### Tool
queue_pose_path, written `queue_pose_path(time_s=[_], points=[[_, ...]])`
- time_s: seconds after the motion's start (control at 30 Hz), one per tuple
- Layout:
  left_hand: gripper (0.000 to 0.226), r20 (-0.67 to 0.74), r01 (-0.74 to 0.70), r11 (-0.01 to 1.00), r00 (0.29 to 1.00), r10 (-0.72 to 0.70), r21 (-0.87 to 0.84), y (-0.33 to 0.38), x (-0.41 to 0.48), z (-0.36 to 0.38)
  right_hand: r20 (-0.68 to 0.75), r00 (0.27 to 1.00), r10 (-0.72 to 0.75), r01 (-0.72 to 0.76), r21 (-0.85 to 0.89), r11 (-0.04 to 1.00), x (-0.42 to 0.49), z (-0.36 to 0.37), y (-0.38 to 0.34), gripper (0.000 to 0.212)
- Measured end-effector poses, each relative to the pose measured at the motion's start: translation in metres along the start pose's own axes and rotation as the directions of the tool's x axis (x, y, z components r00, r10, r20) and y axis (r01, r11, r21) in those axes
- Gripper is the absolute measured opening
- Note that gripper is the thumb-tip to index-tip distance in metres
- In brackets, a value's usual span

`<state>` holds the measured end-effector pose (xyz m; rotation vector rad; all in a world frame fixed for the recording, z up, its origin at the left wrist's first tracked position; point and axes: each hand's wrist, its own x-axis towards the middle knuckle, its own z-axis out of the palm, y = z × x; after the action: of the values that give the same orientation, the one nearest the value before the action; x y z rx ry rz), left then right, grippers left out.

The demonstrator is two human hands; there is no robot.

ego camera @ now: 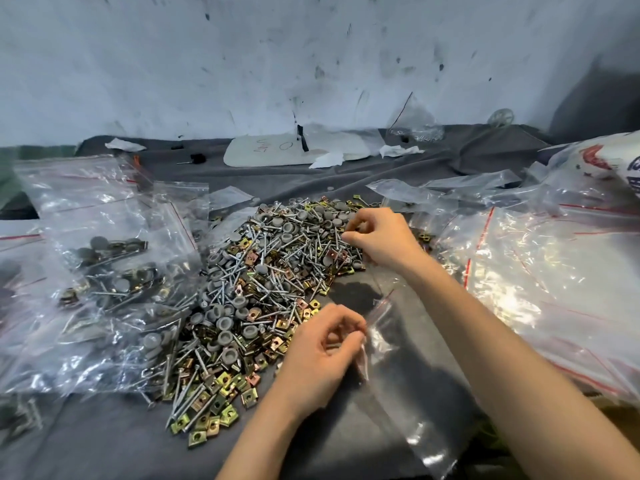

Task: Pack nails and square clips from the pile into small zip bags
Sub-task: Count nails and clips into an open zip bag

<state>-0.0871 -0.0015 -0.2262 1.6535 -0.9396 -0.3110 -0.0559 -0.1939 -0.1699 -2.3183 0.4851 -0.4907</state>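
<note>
Filled bags [104, 265] lie on the counter's [104, 455] left side, clear of the work. Next comes the pile [263, 271] of nails [187, 403] and square clips [197, 439]. The left hand [322, 344] pinches an empty zip bag [408, 375] at its mouth, probably holding it ready for loading. The right hand [381, 237] curls its fingertips into the pile's far edge; whether they hold anything is hidden. Spare bags [536, 271] wait at right.

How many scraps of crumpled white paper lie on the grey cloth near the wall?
3 paper scraps: one far left, one at the white board's right front edge, one further right. More may be hidden under the plastic bags.
</note>
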Motion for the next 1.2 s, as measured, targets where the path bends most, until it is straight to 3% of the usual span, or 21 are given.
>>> queue_pose_path(time_s=[0.13,0.43,0.57,0.63,0.8,0.9,1.03,1.2], points=[[0.012,-0.042,-0.098,0.988,0.994,0.103,0.116,0.000,-0.001,0.000,0.013,1.000,-0.029,0.030,-0.145,0.989,0.004,0.025,-0.003,0.008],[0.008,-0.051,-0.092,0.986,0.994,0.100,0.140,0.000,-0.001,-0.001,0.182,0.981,-0.071,0.136,-0.373,0.918,0.005,0.024,-0.003,0.010],[0.009,-0.037,-0.064,0.995,0.997,0.067,0.083,0.001,-0.002,0.000,0.138,0.984,-0.112,0.162,-0.430,0.888,0.003,0.021,0.003,0.013],[0.011,-0.044,-0.055,0.997,0.997,0.058,0.060,0.002,-0.001,0.000,0.116,0.986,-0.123,0.158,-0.377,0.913,0.001,0.015,0.003,0.011],[0.005,-0.045,-0.068,0.991,0.996,0.073,0.117,-0.002,0.000,-0.001,0.234,0.946,-0.224,0.234,-0.012,0.972,-0.026,-0.016,-0.014,0.026],[0.003,-0.057,-0.090,0.982,0.993,0.101,0.166,-0.004,0.001,0.000,0.346,0.909,-0.232,0.246,0.004,0.969,-0.046,-0.029,-0.021,0.036],[0.004,-0.059,-0.091,0.984,0.993,0.101,0.153,-0.003,0.001,0.000,0.515,0.837,-0.188,0.174,0.076,0.982,-0.067,-0.036,-0.015,0.029],[0.007,-0.058,-0.096,0.981,0.993,0.107,0.171,-0.003,0.000,-0.001,0.528,0.830,-0.179,0.101,0.174,0.980,-0.075,-0.043,0.001,0.024]])
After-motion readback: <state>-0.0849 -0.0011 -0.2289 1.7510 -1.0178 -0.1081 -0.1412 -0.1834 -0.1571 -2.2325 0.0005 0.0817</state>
